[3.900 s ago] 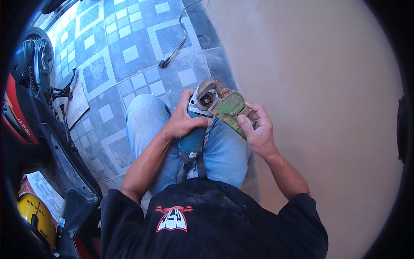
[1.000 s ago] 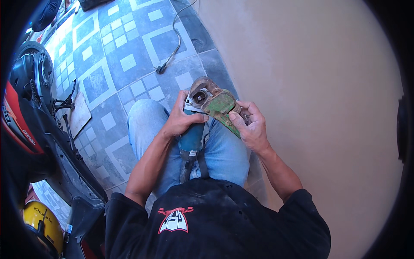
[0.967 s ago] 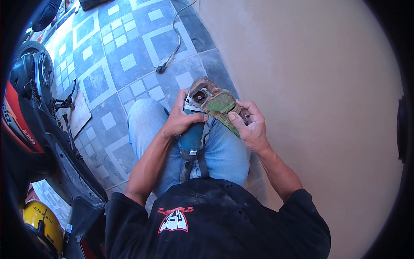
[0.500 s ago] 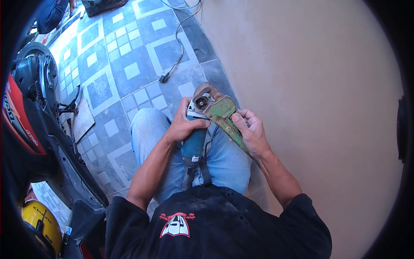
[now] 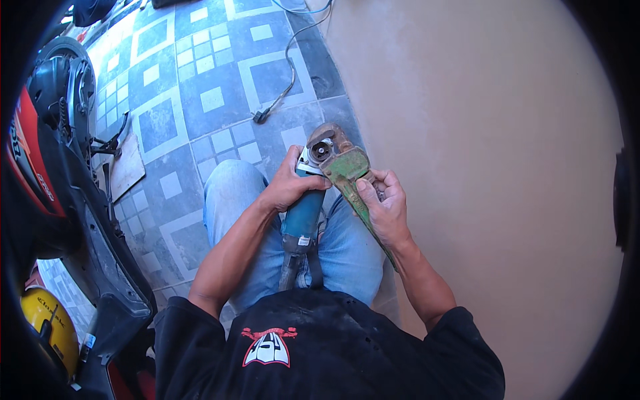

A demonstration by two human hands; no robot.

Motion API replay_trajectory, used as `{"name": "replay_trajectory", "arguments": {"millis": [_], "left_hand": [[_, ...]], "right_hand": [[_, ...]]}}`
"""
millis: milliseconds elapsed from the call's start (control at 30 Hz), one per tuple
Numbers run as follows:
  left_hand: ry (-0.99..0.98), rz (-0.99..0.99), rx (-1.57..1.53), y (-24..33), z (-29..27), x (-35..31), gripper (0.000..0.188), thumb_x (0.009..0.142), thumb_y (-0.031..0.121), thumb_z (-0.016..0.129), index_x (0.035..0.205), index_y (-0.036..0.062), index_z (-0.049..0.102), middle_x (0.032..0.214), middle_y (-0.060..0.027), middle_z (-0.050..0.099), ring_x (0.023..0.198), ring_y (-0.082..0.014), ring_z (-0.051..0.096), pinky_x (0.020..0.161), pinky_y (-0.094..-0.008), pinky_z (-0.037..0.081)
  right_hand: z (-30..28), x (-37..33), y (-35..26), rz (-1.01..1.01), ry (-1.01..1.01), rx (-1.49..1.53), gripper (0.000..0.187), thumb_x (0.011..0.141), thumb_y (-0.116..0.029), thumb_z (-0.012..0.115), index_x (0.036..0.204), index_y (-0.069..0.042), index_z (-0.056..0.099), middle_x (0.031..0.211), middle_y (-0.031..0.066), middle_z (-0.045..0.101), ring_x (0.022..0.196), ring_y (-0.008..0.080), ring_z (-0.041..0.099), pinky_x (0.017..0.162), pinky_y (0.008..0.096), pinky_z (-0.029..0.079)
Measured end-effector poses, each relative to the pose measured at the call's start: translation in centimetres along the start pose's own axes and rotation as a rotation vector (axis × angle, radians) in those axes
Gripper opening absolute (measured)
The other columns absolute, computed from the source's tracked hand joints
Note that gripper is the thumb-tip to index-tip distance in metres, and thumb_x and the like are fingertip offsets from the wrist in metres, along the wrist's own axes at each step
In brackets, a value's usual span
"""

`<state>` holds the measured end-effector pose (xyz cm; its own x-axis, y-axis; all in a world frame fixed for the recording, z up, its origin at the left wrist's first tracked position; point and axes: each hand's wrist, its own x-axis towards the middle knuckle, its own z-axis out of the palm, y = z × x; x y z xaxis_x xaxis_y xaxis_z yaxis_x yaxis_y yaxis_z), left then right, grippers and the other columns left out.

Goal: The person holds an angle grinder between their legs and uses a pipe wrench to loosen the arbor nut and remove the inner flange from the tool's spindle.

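An angle grinder (image 5: 303, 217) with a teal body rests upright between my knees, its head pointing away from me. My left hand (image 5: 291, 185) is closed round the grinder just below its silver head. A worn green pipe wrench (image 5: 349, 167) lies slantwise, its rusty jaws around or over the round part of the grinder's head; the exact contact cannot be told. My right hand (image 5: 385, 205) grips the wrench near its adjusting nut, thumb on top and fingers curled behind. The wrench's handle runs down past my right wrist.
A motorcycle (image 5: 100, 227) stands along the left, with a yellow helmet (image 5: 50, 330) at its lower end. On the patterned tile floor (image 5: 200, 120) lies a black cord with a plug (image 5: 261, 117). A plain tan wall (image 5: 500, 167) rises close on the right.
The wrench and the grinder's head have shifted slightly, and my right fingers have moved a little on the wrench. The whole view has also shifted slightly. Both hands keep their holds.
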<state>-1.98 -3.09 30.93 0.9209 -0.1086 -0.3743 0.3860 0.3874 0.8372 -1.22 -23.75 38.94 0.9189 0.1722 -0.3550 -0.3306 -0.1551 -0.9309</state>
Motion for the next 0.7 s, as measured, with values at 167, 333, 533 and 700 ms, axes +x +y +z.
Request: {"name": "replay_trajectory", "arguments": {"millis": [167, 333, 533, 700], "left_hand": [[0.000, 0.007, 0.021, -0.5, -0.3, 0.3, 0.070, 0.067, 0.017, 0.090, 0.119, 0.0006, 0.046, 0.102, -0.0097, 0.059, 0.091, -0.0179, 0.060, 0.079, -0.0346, 0.054], [0.037, 0.026, 0.056, -1.4, -0.2, 0.3, 0.068, 0.069, 0.012, 0.085, 0.126, 0.0023, 0.050, 0.105, -0.0085, 0.063, 0.093, -0.0180, 0.062, 0.082, -0.0334, 0.053], [0.063, 0.061, 0.069, -2.5, -0.6, 0.2, 0.070, 0.068, 0.015, 0.088, 0.123, 0.0003, 0.047, 0.104, -0.0105, 0.061, 0.093, -0.0188, 0.062, 0.081, -0.0341, 0.053], [0.086, 0.083, 0.106, -2.9, -0.8, -0.1, 0.072, 0.069, 0.018, 0.088, 0.124, -0.0007, 0.045, 0.105, -0.0118, 0.060, 0.095, -0.0187, 0.061, 0.082, -0.0343, 0.053]], "right_hand": [[-0.3, 0.5, 0.5, 0.131, -0.038, 0.108, 0.038, 0.100, -0.029, 0.068, 0.119, 0.001, 0.052, 0.094, 0.0077, 0.067, 0.070, 0.0091, 0.065, 0.051, 0.0258, 0.058], [-0.3, 0.1, 0.8, 0.182, -0.016, 0.119, 0.034, 0.101, -0.031, 0.066, 0.113, -0.002, 0.053, 0.087, 0.0072, 0.067, 0.067, 0.0099, 0.065, 0.051, 0.0261, 0.059], [-0.4, 0.7, 0.9, 0.074, -0.060, -0.010, 0.034, 0.101, -0.032, 0.066, 0.114, -0.003, 0.052, 0.085, 0.0079, 0.067, 0.063, 0.0099, 0.064, 0.052, 0.0256, 0.058], [0.4, -0.1, 1.4, 0.002, -0.040, -0.070, 0.034, 0.102, -0.028, 0.064, 0.117, 0.000, 0.051, 0.091, 0.0087, 0.068, 0.070, 0.0113, 0.066, 0.055, 0.0258, 0.058]]}}
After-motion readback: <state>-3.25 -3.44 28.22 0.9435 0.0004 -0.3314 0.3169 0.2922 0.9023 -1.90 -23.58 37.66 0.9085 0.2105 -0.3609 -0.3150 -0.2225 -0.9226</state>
